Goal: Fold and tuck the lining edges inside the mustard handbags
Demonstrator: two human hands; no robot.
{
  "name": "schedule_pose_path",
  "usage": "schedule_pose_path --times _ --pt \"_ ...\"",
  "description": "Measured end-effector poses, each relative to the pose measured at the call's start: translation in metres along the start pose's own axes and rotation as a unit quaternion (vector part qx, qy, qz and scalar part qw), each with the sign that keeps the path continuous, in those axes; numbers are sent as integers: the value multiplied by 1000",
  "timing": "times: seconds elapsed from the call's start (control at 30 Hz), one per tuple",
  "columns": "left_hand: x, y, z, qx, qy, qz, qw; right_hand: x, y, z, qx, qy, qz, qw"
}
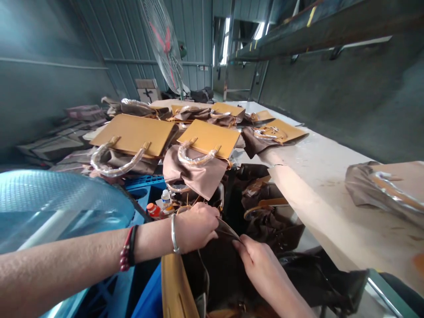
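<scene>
At the frame's lower centre, my left hand (pixel 198 224) and right hand (pixel 257 256) pinch a thin brown fabric edge (pixel 228 229) above an open mustard-yellow, leather-look bag (pixel 176 285). Uneven pulling, I judge, could crease it.

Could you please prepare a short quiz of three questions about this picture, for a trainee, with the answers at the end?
1. Multiple choice: what is between the fingers of the left hand and the right hand?
A) a bottle
B) the edge of a brown material
C) a pair of scissors

2. True or false: a silver-coloured bangle is worn on the left wrist.

3. Fill in the missing word: the blades of the large fan in the background are ____.

Key: 1. B; 2. True; 3. red.
</scene>
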State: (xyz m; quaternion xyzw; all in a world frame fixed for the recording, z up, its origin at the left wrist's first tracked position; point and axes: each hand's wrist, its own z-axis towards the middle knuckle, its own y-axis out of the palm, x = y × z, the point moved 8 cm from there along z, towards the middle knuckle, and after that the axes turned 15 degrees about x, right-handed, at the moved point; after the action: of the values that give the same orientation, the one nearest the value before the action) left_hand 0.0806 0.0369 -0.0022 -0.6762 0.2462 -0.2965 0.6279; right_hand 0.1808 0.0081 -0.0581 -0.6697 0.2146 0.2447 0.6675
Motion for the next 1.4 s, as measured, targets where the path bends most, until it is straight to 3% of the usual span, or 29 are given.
schedule_pose_path --times 0.13,0.47,0.87,1.03,1.27,1.4 --pt "-11 0 4 3 -53 -42 998 1 1 -2 -11 2 1 1000" --pt "-24 6 9 19 -87 -29 996 -6 3 -6 -41 -24 29 998" --pt "-22 4 10 5 -106 1 994 -12 1 -11 -30 -61 37 997" --pt "-18 7 12 6 -112 -10 994 -18 2 -5 -49 -44 30 997" --pt "-13 8 13 9 -74 1 997 -35 7 20 -44 -55 50 996" --pt "-8 -4 6 50 -24 35 998 -42 8 21 -38 -59 67 995"
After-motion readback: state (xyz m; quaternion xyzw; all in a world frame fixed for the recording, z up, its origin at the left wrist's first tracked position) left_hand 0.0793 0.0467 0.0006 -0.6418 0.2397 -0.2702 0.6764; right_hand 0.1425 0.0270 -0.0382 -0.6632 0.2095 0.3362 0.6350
